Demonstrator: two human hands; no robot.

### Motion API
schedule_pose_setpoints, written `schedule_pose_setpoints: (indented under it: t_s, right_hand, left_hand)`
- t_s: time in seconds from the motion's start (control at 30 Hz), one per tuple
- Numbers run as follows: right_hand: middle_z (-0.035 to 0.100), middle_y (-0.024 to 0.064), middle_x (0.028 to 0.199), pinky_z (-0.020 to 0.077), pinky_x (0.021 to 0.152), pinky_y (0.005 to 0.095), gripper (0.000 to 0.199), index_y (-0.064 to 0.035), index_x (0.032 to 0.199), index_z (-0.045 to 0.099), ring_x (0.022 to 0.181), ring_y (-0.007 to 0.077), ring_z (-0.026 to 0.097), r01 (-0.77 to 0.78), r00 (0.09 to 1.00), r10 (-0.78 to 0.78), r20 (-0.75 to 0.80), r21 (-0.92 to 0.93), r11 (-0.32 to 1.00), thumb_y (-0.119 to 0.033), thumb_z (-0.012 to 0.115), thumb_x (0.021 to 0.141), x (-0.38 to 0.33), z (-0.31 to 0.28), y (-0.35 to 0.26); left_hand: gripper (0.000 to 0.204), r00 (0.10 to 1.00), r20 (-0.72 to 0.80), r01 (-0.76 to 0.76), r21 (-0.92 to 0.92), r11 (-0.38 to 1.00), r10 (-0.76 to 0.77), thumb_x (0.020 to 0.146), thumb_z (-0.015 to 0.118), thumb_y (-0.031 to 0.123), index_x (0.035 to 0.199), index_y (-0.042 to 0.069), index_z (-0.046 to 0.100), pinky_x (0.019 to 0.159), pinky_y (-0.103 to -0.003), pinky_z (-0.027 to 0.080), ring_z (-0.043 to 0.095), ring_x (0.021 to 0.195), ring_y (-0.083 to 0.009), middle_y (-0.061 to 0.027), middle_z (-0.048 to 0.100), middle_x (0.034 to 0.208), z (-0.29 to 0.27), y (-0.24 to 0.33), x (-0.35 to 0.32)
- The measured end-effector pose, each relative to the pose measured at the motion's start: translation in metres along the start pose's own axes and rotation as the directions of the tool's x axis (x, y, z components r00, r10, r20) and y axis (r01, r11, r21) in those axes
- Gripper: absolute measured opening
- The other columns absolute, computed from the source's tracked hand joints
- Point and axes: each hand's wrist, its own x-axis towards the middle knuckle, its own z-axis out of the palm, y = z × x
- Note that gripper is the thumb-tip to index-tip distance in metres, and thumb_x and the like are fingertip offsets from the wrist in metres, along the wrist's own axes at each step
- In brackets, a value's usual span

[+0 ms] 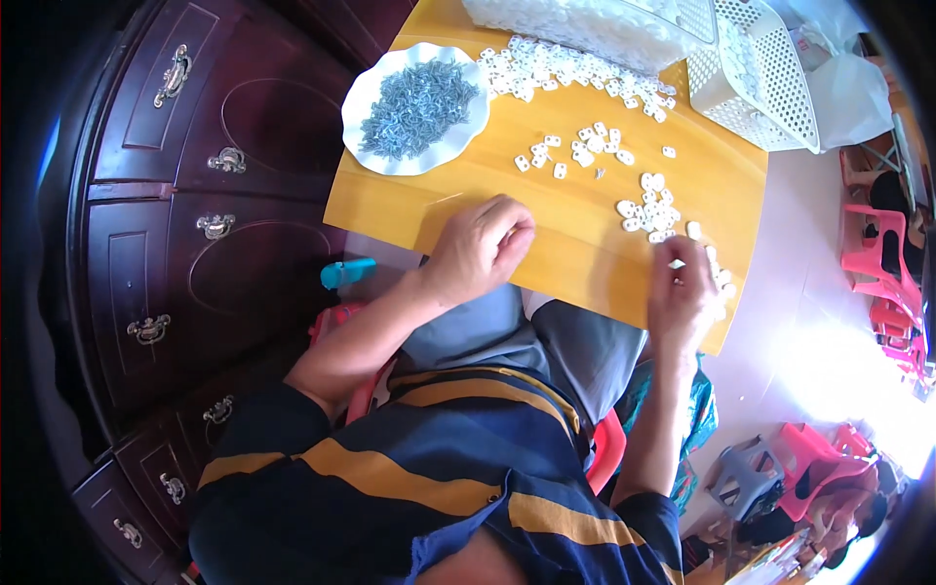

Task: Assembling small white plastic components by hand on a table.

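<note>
My left hand [478, 249] is closed over the table's near edge, fingers curled in. Whatever it may hold is hidden. At the right side of the table, my right hand [681, 300] pinches a small white plastic piece [677, 263] between thumb and fingers. Just beyond it lies a small heap of white plastic pieces [651, 211], each with holes. More loose white pieces [591, 146] are scattered mid-table, beside a tiny metal bit [600, 175]. A white scalloped plate [353, 107] at the far left bears a mound of small grey metal parts [417, 107], seemingly screws or nails.
A long spread of white pieces [561, 66] runs along the back of the yellow wooden table [439, 216]. Behind it stand a clear bin [595, 29] and a white perforated basket [780, 107]. Dark cabinets [253, 127] line the left; pink stools [814, 468] stand right.
</note>
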Motion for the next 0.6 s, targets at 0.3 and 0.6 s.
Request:
schedule_pose_setpoints:
  t_s: [0.3,0.6]
  right_hand:
    - [0.069,0.0125,0.092,0.0569,0.063,0.043,0.016,-0.0088,0.107,0.07,0.073,0.0337,0.071,0.166,0.96,-0.179,0.216,0.078,0.983,-0.018,0.069,0.094,0.049,0.094,-0.045]
    - [0.067,0.0092,0.086,0.0547,0.061,0.0423,0.009,-0.0085,0.093,0.067,0.072,0.0339,0.069,0.174,0.964,-0.171,0.204,0.002,0.985,-0.016,0.072,0.092,0.042,0.098,-0.043]
  left_hand:
    - [0.013,0.955,-0.138,0.227,-0.239,0.944,-0.264,0.088,0.067,-0.006,0.098,0.001,0.064,0.058,-0.03,0.05,0.064,0.064,-0.014,-0.0084,0.065,0.077,0.01,-0.005,-0.011]
    - [0.012,0.965,-0.14,0.189,-0.214,0.958,-0.222,0.086,0.068,-0.009,0.093,0.0,0.067,0.058,-0.027,0.049,0.061,0.063,-0.013,-0.0066,0.064,0.084,0.008,0.0,-0.006]
